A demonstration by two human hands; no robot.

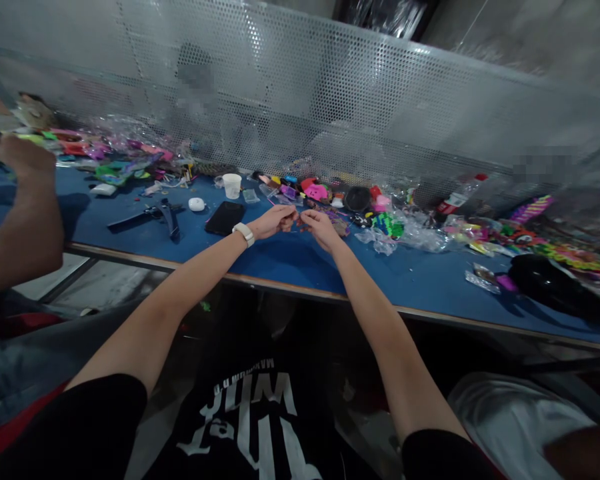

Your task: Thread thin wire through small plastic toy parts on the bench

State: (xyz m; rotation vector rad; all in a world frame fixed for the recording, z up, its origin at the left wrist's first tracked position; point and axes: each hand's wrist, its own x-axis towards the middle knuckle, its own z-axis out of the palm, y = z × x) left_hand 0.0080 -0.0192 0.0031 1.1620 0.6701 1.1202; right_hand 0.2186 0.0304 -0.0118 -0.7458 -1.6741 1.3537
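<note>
Over the blue table my left hand [276,221] and my right hand [319,227] meet nearly fingertip to fingertip. Both have their fingers pinched together. Whatever lies between the fingertips is too small and too shaded to name. A white watch band [243,233] circles my left wrist. Left of that wrist rests a black phone [225,217], with a white paper cup [232,185] behind it. Close behind my right hand are a pink toy [314,190] and a black round dish [357,199].
The blue table [290,263] runs along a perforated metal screen [290,93]. A white earbud case [196,204] and a black strap-like tool [153,217] lie left. Another person's arm [30,207] is at far left. Rightward are a cola bottle [457,199] and a shiny black object [560,287].
</note>
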